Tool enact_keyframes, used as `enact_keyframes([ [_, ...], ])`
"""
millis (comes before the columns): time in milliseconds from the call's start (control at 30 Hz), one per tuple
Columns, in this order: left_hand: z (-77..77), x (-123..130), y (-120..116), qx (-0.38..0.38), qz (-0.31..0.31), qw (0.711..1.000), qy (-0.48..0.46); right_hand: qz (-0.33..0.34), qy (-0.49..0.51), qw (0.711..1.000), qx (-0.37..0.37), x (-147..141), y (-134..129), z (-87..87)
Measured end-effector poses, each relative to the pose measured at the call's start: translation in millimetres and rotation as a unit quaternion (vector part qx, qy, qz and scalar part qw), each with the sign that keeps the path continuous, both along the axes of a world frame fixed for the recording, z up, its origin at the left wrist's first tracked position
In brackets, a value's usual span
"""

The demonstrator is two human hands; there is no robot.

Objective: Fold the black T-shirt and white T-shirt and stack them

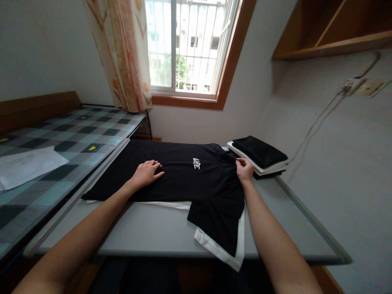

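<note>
"How far along are you?"
"The black T-shirt (pixel 174 175) lies spread and unfolded over a white garment (pixel 220 252), from the tabletop's (pixel 153 230) left edge towards its far right corner, where a clothing stack (pixel 260 153) sits folded."
"Hands?"
"My left hand (pixel 145 173) rests open, gripping nothing; my right hand (pixel 245 170) seems to pinch the collar (pixel 227 156), though its fingertips look blurry."

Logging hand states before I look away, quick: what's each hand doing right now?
Left hand: open, palm down on the black shirt.
Right hand: closed, pinching the shirt near its collar.
</note>
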State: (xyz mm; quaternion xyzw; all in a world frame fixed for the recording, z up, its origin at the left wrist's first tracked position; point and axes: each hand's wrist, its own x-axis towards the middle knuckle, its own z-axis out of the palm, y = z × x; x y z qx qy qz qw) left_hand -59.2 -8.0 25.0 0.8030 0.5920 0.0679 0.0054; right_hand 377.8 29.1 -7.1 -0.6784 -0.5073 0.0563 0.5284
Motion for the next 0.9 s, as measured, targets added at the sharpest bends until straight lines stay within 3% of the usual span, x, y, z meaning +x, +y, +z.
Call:
enact_keyframes([
  [233, -1.7, 2, 0, 0.007, 0.003, 1.000, 0.018, 0.068, -0.069, 0.995, 0.020, -8, -5, 9.0],
  [433, -2.3, 2, 0, 0.005, 0.005, 1.000, 0.016, 0.055, -0.181, 0.981, -0.034, -11, -6, 5.6],
  [667, -1.1, 3, -1, 0.002, 0.008, 1.000, 0.009, 0.036, -0.188, 0.979, -0.069, -12, -7, 3.5],
  [900, -1.5, 4, -1, 0.008, 0.009, 1.000, 0.019, 0.050, -0.200, 0.964, -0.166, -11, -5, 3.1],
])
